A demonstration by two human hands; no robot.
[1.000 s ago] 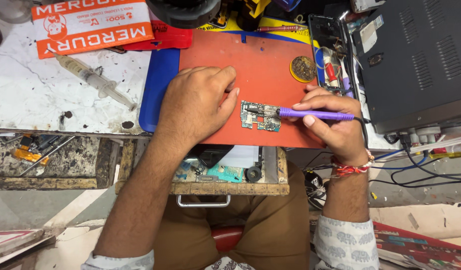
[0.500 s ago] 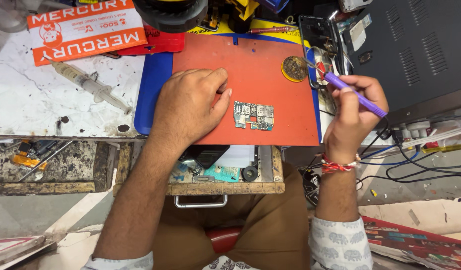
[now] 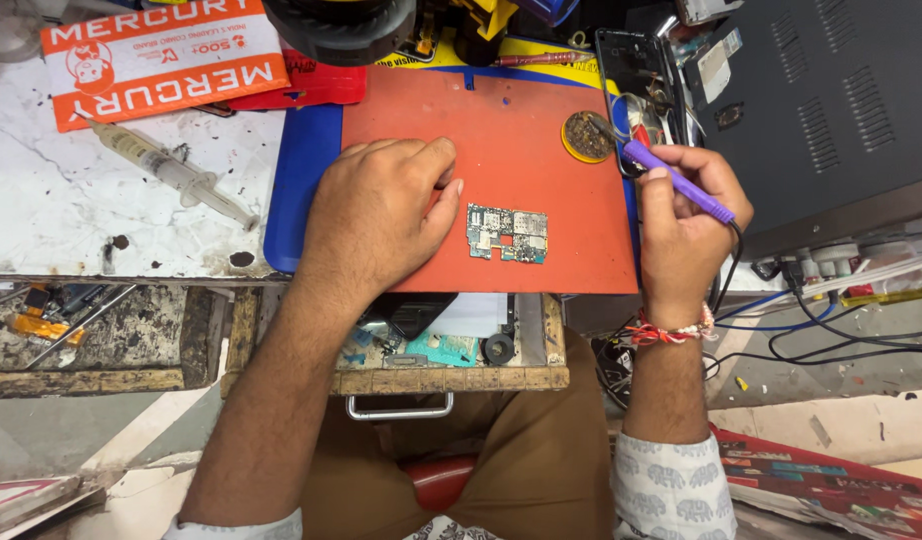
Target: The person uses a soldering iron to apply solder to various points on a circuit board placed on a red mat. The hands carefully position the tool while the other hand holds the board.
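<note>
Right hand (image 3: 686, 225) up at the mat's (image 3: 521, 110) right edge, fingers clenched around purple iron (image 3: 678, 181), tip at round tin (image 3: 588, 136). Left hand (image 3: 381, 210) flat on mat, fingers released, just beside board (image 3: 507, 233), mid-mat on desk (image 3: 41, 220).

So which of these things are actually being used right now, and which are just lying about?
In use:
- circuit board on the red mat
- purple soldering iron in the right hand
- round tip-cleaning tin
- left hand resting on mat

Lying about:
- syringe
- orange packet
- open drawer
</note>
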